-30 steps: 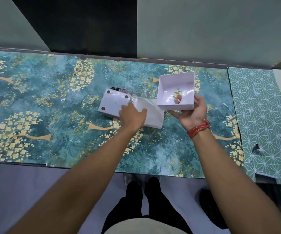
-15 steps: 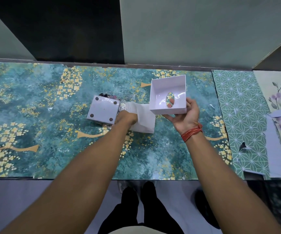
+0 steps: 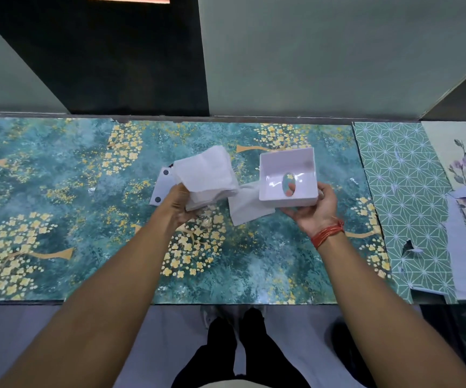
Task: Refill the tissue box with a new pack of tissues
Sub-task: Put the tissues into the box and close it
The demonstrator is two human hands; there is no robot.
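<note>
Gripping tissues (image 3: 203, 177) in left hand (image 3: 177, 204) | right hand (image 3: 314, 210) cradling box (image 3: 287, 177)

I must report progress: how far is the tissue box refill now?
Done: the white tissue box shell is open and empty, held upside down in the right hand; its base panel lies on the table. In hand: the left hand lifts the tissue stack. Left: load it, close the base.
</note>
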